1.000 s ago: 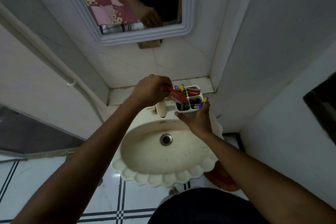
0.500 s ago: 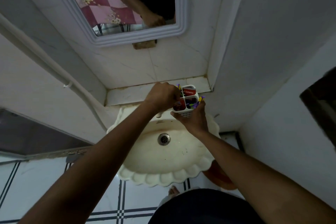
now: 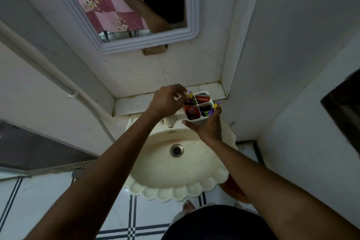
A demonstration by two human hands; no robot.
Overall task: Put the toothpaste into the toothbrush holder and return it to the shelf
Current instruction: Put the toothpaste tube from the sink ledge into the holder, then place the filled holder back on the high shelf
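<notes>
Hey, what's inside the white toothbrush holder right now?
The toothbrush holder has four compartments: a red Colgate toothpaste tube at the back right, another red tube at the front left, toothbrushes at the front right. The left hand partly covers the fourth.

A cream scalloped sink (image 3: 175,193) with its drain (image 3: 176,150) near the middle, a tap (image 3: 169,121) at its back edge, a white-framed mirror (image 3: 194,15) on the wall above

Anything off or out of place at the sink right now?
Only the toothbrush holder: it is off the shelf, held over the sink in the right hand, left hand at its rim. No spills or damage visible.
</notes>
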